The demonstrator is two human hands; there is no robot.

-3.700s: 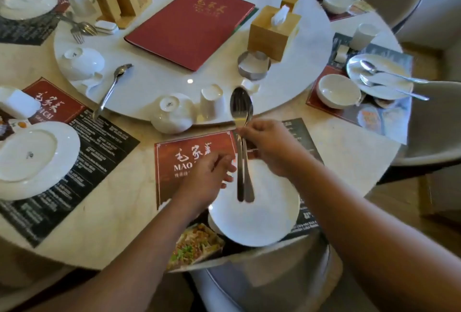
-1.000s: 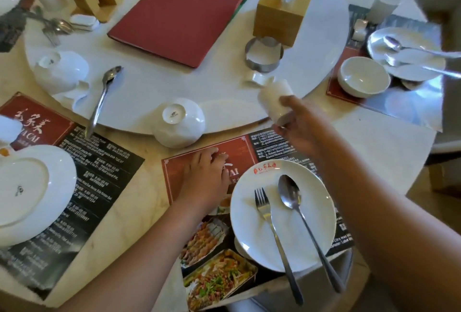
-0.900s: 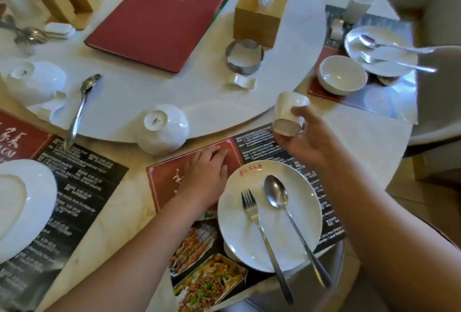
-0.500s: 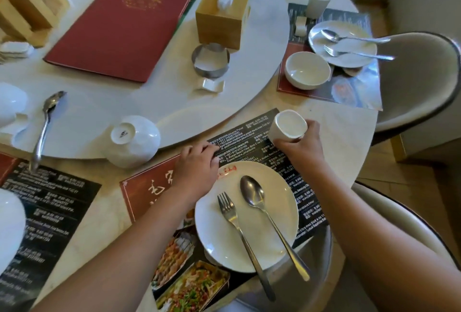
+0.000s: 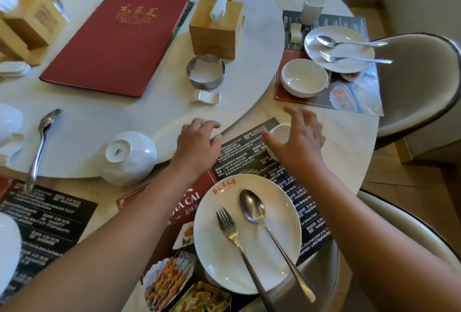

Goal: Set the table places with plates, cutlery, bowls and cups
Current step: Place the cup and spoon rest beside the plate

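we see the right hand (image 5: 299, 143) spread wide, fingers straight and apart, over a small white ceramic cup (image 5: 280, 132). its thumb lies just beside the cup's rim, and we cannot tell whether it touches. the cup stands upright on the black and red printed paper placemat (image 5: 239, 153), beyond the round white plate (image 5: 214, 249) and near the edge of the white round turntable (image 5: 99, 117).

the left hand (image 5: 197, 143) holds nothing; its fingers are loosely curled at the turntable's edge.

on the placemat we read "jakarta pusat", "maojiacai88", "kamal muara" and, in white on red, "jia cai". the plate carries red characters at its rim, too small for us to read. a steel fork (image 5: 230, 229) and a steel spoon (image 5: 252, 205) lie side by side on it.

an overturned white bowl (image 5: 129, 158) shows a dark stamp we cannot make out. the dark red menu folder (image 5: 117, 44) bears gold characters.
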